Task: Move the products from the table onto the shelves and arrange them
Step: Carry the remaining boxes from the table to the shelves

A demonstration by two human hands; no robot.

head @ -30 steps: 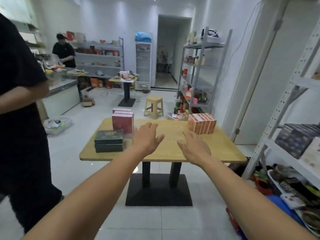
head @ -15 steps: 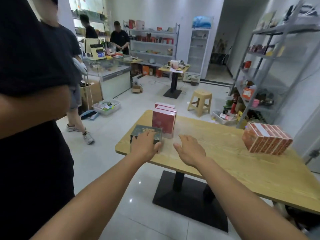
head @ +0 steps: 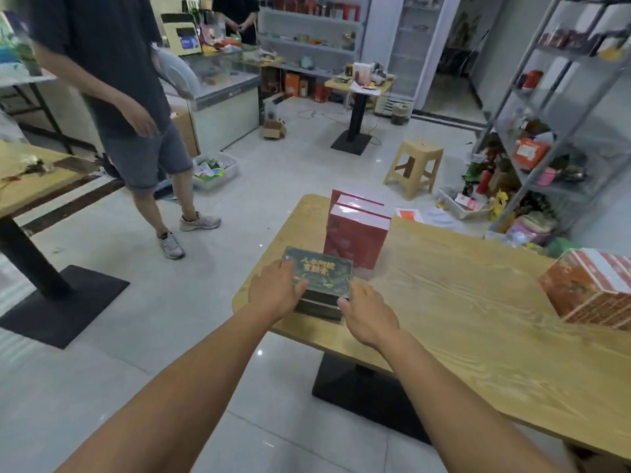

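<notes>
At the table's point(head: 461, 302) left corner, right in front of you, a stack of dark green boxes point(head: 322, 273) lies flat, with gold lettering on top. Just behind it, red boxes point(head: 355, 242) stand upright in a row. Well to your right sits a block of orange brick-patterned boxes point(head: 590, 291). Grey metal shelves point(head: 560, 107) stand beyond the table.
</notes>
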